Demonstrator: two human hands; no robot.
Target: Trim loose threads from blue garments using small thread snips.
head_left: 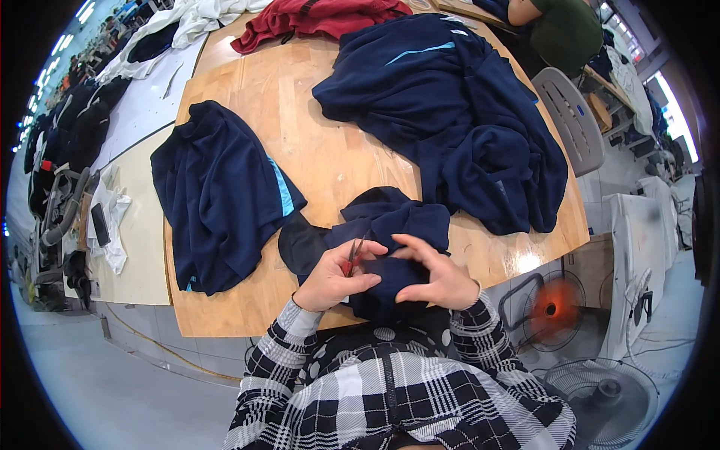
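Observation:
At the near edge of the table a navy garment (394,217) lies bunched under both my hands. My left hand (328,279) is closed round small thread snips (348,265) with red handles, the dark blades pointing up and away from me. My right hand (439,279) is over the garment's right part, with thumb and fingers curved and apart and nothing visible between them. The fingertips of the two hands are close together but do not meet. A black piece of cloth (301,244) lies beside the garment on its left.
Another navy garment (214,199) with a light blue stripe lies to the left. A larger navy pile (465,120) covers the table's (277,112) right side. Red cloth (315,19) is at the far edge. A grey chair (574,120) and fans (604,397) stand at right; a person (566,34) is beyond.

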